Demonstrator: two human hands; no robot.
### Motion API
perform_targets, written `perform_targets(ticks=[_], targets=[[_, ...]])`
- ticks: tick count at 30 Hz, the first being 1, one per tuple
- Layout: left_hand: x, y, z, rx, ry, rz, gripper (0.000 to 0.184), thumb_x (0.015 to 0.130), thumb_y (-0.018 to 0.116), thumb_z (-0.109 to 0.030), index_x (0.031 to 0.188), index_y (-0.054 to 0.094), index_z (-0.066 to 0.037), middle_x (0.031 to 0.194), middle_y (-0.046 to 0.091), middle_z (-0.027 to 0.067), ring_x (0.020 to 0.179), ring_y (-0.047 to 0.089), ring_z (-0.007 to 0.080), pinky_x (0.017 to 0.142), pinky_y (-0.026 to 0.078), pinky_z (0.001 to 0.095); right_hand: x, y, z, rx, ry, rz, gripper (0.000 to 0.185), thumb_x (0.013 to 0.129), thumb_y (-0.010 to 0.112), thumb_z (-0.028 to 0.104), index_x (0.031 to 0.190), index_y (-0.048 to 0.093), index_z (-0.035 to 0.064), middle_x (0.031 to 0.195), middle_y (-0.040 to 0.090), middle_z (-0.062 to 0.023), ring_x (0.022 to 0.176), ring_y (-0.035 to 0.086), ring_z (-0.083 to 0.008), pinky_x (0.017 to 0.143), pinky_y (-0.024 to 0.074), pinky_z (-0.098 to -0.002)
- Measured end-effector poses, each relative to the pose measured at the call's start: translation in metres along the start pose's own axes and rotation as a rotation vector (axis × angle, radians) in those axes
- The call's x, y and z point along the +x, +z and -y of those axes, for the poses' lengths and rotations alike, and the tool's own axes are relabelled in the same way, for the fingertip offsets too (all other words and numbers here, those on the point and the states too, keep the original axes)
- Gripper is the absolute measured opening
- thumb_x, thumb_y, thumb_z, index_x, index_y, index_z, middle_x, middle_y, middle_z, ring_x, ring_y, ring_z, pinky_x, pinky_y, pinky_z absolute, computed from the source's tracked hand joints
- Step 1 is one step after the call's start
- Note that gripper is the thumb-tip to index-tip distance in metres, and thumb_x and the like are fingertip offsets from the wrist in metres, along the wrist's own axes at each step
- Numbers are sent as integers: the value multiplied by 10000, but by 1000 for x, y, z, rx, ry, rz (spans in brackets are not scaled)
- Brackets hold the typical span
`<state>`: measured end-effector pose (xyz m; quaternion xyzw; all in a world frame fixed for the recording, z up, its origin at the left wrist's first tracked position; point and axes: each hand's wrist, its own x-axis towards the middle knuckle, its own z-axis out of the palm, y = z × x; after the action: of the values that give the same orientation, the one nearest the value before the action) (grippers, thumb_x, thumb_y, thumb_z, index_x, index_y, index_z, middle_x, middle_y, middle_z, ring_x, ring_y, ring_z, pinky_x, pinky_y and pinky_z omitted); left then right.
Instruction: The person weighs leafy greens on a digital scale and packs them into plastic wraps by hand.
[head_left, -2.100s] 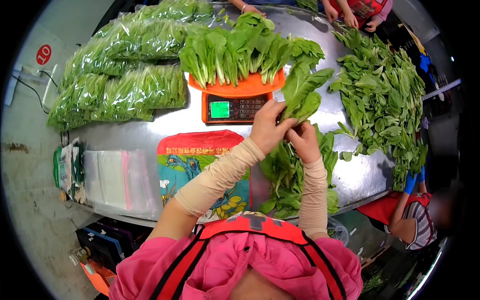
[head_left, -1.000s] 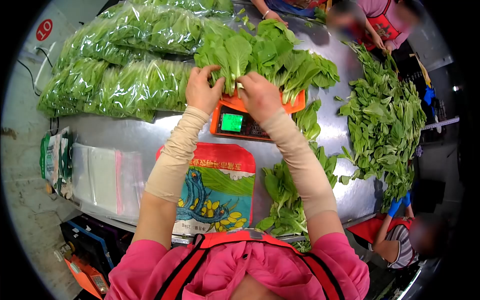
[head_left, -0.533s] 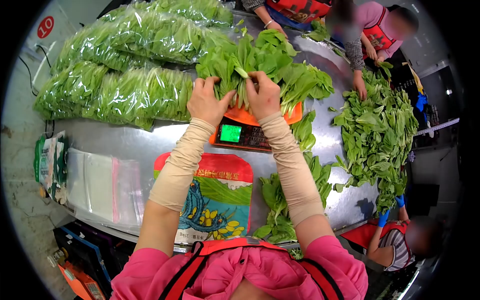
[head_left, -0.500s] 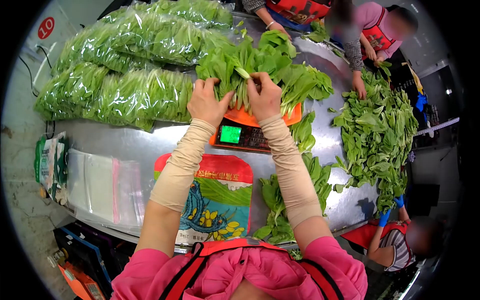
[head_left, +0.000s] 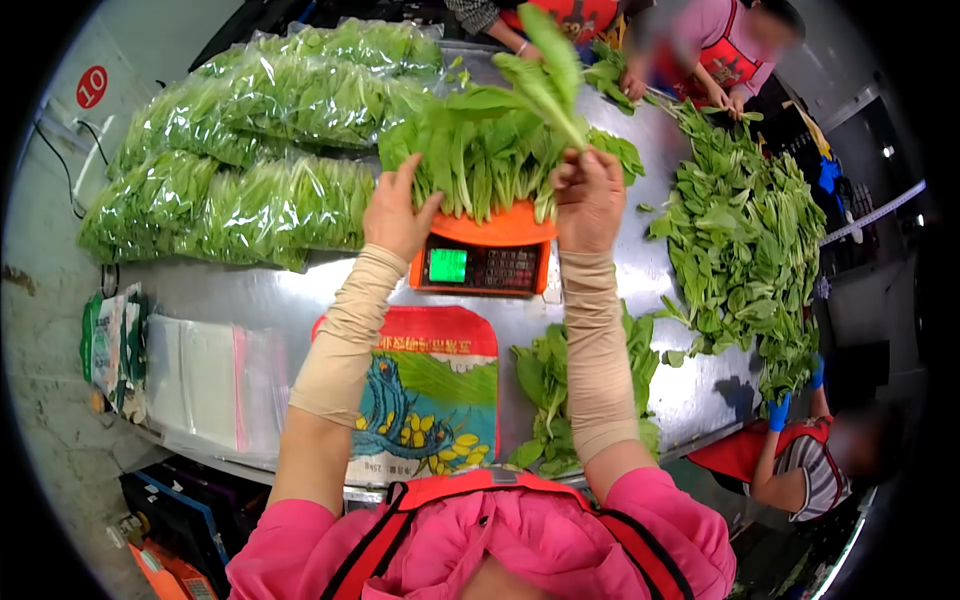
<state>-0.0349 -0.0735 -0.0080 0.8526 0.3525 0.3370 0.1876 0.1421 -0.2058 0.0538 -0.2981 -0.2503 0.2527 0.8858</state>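
A row of leafy greens (head_left: 480, 165) lies on the orange pan (head_left: 490, 230) of a digital scale (head_left: 480, 266) with a lit green display. At the left end of that row is my left hand (head_left: 398, 212), thumb and fingers apart, by the leaves and gripping nothing. My right hand (head_left: 590, 200) pinches the stem of a leafy green stalk (head_left: 550, 80) over the pan's right side, its leaves pointing up and away from me. The figures on the display are too small to read.
Bagged greens (head_left: 270, 200) are stacked at the left. Flat plastic bags (head_left: 205, 380) and a printed sack (head_left: 430, 400) lie nearer me. Loose greens (head_left: 545, 400) sit at front right, with a large pile (head_left: 745, 240) beyond. Several co-workers stand around the table (head_left: 640, 270).
My right hand has moved right and lifted a stalk, which now stands upright in its fingers. My left hand has shifted slightly left. The greens on the pan now lie in a more even row.
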Motion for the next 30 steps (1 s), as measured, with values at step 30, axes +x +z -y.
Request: perform_targets(ticks=[30], targets=[[-101,23,73,274,-429,407,350,725,706,-222,921,546,20,857,625,219,824,617,373,739,506,426,-115,-175,14,-2151,59,245,139,706,630,151,756,526,72,733,600,-117,756,558,-319,685,420,-434]])
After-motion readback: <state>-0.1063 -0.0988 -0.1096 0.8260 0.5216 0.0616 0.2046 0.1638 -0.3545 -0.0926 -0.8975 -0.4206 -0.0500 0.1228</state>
